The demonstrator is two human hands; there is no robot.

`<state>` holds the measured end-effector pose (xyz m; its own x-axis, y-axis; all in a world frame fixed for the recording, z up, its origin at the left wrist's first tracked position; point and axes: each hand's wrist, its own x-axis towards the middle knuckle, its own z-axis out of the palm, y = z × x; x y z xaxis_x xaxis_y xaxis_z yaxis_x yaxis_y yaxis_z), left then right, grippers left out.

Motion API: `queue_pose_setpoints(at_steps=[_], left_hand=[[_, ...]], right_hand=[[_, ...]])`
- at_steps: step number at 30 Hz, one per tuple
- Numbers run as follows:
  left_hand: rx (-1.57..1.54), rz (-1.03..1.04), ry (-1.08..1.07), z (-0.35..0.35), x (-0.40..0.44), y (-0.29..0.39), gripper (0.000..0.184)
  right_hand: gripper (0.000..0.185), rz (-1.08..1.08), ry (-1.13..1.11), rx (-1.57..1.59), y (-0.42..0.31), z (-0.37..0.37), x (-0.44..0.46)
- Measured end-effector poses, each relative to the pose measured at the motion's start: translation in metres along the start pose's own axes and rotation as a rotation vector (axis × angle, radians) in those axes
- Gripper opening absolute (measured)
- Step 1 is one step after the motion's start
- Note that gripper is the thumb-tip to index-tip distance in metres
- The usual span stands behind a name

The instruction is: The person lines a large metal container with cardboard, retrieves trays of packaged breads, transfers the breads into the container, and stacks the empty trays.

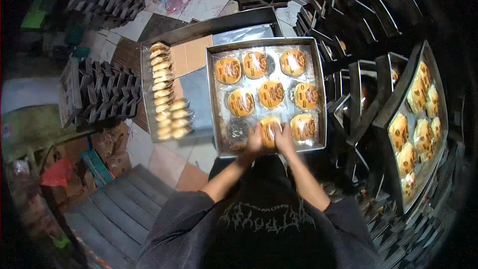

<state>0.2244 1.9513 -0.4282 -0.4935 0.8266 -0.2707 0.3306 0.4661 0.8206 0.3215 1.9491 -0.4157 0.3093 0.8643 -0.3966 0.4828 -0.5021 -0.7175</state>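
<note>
Directly before me is a metal tray [211, 94] with several round buns in clear printed wrappers. In its near row, one wrapped bun [269, 130] sits between my two hands. My left hand [255, 142] grips its left side, and my right hand [285, 140] grips its right side; some fingertips are hidden. Right of my right hand lies another wrapped bun [302, 127]. To the left of my left hand is a dark patch of the tray bottom under clear plastic. A second wrapped bun [241, 102] lies just beyond my left hand.
A larger tray [199, 87] at the left, partly under the near one, holds a row of wrapped buns [162, 87] on edge. Another tray of buns [416, 124] leans at the right. Stacked dark trays [99, 89] stand around the tiled floor [167, 162].
</note>
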Motion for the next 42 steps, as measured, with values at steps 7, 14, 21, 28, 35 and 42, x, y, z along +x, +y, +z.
queue_pose_setpoints(at_steps=[7,14,21,28,35,42], left_hand=[[-0.182,-0.09,-0.416,-0.075,0.082,0.023,0.06],[-0.642,-0.422,-0.609,-0.06,0.104,0.088,0.073],[-0.649,-0.303,-0.758,0.029,0.12,0.035,0.058],[-0.63,-0.016,-0.857,-0.004,0.104,0.1,0.062],[-0.599,-0.257,-0.95,0.003,0.217,0.165,0.07],[-0.631,-0.215,-1.194,-0.007,0.245,0.122,0.064]], right_hand=[[0.071,-0.209,-0.063,0.54,-0.09,0.012,0.012],[0.076,0.034,-0.326,0.598,-0.099,0.019,0.069],[0.102,0.112,-0.323,0.386,-0.083,-0.052,0.117],[0.084,0.273,-0.403,0.726,-0.128,-0.077,0.086],[0.053,0.138,-0.599,1.111,-0.162,-0.02,0.194],[0.057,0.183,-0.494,1.006,-0.132,-0.008,0.198]])
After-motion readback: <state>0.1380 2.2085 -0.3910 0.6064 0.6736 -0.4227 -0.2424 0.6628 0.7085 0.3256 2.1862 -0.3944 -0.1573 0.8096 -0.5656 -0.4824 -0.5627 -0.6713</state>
